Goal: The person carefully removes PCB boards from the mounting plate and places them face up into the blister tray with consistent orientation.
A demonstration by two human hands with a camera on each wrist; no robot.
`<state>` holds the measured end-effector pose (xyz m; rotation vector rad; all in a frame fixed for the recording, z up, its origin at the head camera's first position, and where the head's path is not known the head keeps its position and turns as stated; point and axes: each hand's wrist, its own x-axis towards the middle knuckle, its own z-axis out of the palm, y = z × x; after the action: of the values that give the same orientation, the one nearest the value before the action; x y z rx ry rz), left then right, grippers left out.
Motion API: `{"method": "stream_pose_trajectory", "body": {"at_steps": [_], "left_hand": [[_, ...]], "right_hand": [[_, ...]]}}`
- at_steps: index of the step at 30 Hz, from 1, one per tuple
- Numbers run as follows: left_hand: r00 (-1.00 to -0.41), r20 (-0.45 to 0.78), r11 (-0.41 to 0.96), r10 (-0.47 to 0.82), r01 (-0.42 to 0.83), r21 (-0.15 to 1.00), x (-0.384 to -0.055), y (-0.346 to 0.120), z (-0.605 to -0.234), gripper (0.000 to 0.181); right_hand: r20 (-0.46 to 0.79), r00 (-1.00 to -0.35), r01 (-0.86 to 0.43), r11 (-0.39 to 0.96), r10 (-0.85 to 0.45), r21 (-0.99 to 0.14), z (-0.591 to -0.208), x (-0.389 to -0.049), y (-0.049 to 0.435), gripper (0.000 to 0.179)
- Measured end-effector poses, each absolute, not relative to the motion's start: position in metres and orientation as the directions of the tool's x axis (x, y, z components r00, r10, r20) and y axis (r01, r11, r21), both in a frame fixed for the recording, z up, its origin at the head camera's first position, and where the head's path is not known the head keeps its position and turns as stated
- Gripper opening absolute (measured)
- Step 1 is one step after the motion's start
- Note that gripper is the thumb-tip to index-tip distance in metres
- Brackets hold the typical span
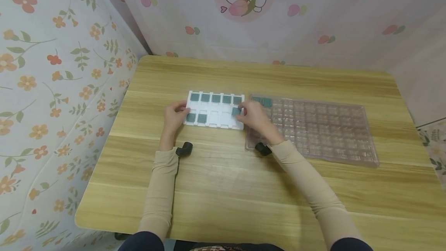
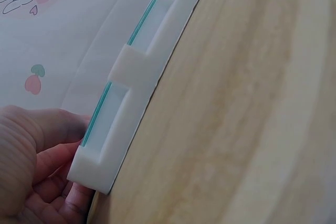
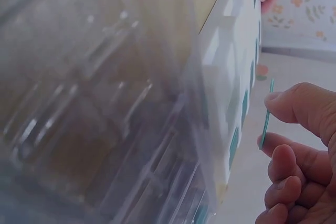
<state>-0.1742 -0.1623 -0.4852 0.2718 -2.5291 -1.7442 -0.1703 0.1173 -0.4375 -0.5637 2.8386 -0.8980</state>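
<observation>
A white tray point(image 1: 216, 107) holds small green circuit boards point(image 1: 216, 98) in a full far row, with two more at the near left. My left hand point(image 1: 175, 117) grips the tray's left end, thumb on top; in the left wrist view, curled fingers point(image 2: 52, 171) lie against its outer side. Between thumb and index finger, my right hand point(image 1: 255, 116) pinches one thin green circuit board point(image 1: 235, 111) over the tray's near right part. The right wrist view shows that board point(image 3: 266, 119) edge-on, apart from the tray point(image 3: 226, 82).
Right of the white tray lies a long clear plastic tray point(image 1: 371, 138) of many pockets, with two green boards point(image 1: 266, 102) in its far left corner. My right forearm crosses above it. A black wrist mount point(image 1: 184, 149) sits at each cuff. Patterned curtains point(image 1: 271, 42) stand behind and left of the table.
</observation>
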Motion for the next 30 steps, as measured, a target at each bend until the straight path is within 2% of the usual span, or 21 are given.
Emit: {"method": "stream_pose_trajectory", "body": {"at_steps": [20,30], "left_hand": [[-0.983,-0.044,0.347,-0.178,-0.104,0.932,-0.175,-0.162,-0.486,0.031],[-0.984,-0.031,0.347,-0.174,-0.091,0.933,-0.174,-0.163,-0.487,0.032]], "right_hand": [[0.005,-0.921,-0.316,0.742,-0.388,-0.591,-0.441,-0.173,0.143,0.030],[-0.016,-0.936,-0.275,0.759,-0.352,-0.590,-0.440,-0.176,0.152,0.031]]}}
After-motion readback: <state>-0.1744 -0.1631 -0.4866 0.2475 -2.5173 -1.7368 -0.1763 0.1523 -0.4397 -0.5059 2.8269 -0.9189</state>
